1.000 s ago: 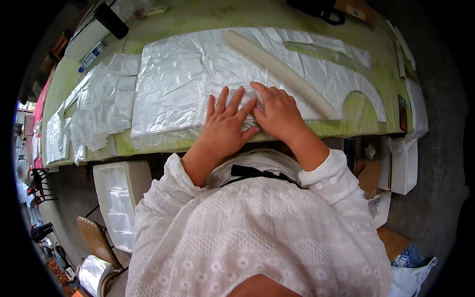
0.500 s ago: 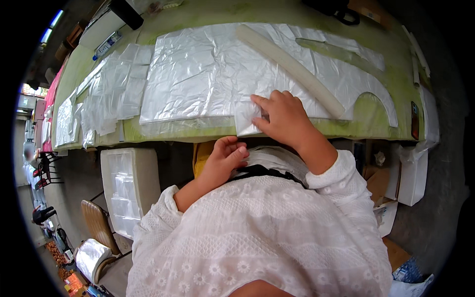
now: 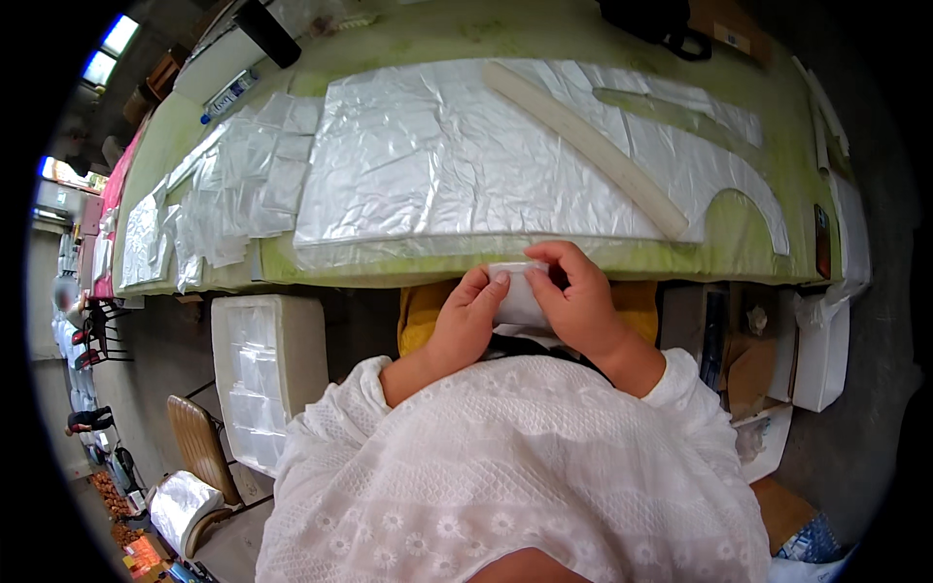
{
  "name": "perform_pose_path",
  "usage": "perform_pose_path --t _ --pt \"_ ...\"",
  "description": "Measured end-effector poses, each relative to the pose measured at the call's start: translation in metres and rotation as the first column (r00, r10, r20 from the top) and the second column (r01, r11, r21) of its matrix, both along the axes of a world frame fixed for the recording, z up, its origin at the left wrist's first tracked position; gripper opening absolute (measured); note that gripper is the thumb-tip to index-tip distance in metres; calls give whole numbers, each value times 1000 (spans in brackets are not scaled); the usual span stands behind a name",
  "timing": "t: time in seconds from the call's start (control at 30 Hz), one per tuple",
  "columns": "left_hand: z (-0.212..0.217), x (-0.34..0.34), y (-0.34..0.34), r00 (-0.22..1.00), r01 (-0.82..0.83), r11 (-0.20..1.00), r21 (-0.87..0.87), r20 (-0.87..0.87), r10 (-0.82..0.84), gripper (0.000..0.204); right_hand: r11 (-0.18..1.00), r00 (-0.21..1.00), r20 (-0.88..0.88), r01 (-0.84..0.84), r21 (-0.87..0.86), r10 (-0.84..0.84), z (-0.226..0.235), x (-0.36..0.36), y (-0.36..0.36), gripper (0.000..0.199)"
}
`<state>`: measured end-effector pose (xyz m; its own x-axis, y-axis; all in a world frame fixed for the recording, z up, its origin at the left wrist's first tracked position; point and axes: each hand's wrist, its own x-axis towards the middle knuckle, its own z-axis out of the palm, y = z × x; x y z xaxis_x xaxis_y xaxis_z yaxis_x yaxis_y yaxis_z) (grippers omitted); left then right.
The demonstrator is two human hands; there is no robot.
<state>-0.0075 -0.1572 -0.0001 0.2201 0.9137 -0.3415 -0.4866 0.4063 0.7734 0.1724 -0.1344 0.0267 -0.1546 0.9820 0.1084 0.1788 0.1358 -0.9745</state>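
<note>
Left hand (image 3: 466, 325) and right hand (image 3: 578, 306) pinched shut on small white translucent plastic piece (image 3: 520, 296), just below green bench (image 3: 758, 243) edge; large silvery cut sheet (image 3: 437, 165) already spread flat, small piece unplaced.

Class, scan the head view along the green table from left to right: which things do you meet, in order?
Pile of small clear plastic pieces → large silvery plastic sheet → long cream strip lying slantwise on it → curved cut-out in the sheet's edge.
</note>
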Motion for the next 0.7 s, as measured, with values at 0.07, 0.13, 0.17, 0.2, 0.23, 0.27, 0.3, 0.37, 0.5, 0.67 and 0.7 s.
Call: perform_pose_path --t 0.07,0.13,0.17,0.2,0.23,0.27,0.3,0.37,0.5,0.67,0.7 --pt "23 4 0 986 -159 987 -1 41 159 29 996 997 -35 73 54 -71 -5 -3 2 21" --pt "16 0 1 993 -110 982 151 -27 116 27 995 991 -91 96 21 -94 -10 -4 4 19" --pt "6 -5 -1 993 -82 972 220 -65 99 26 995 991 -99 95 13 -93 -10 -6 5 18" --pt "-6 -11 1 985 -25 964 266 -157 69 22 996 995 -74 74 44 -71 -9 -8 5 18" --pt "-14 -17 -2 976 -17 972 233 -208 66 20 996 998 -48 52 75 -49 -8 -10 6 17" --pt "-13 -19 -2 965 -8 980 197 -255 59 18 994 999 -18 32 104 -31 -7 -11 8 16" --pt "-12 -22 -1 952 -2 987 160 -301 51 17 991 998 -23 57 119 -54 -8 -11 12 15" --pt "-4 -33 2 928 -24 975 219 -358 103 20 984 995 -32 100 145 -96 -11 -6 21 14" --pt "4 -97 16 900 -157 895 417 -313 304 25 981 988 -50 152 123 -147 -8 6 30 9" --pt "24 -222 57 408 -246 789 563 -679 611 24 951 975 213 2 309 -71 -16 8 31 11" --pt "38 -232 70 188 -147 773 617 -750 634 28 941 967 249 -27 339 -62 -14 5 32 11"
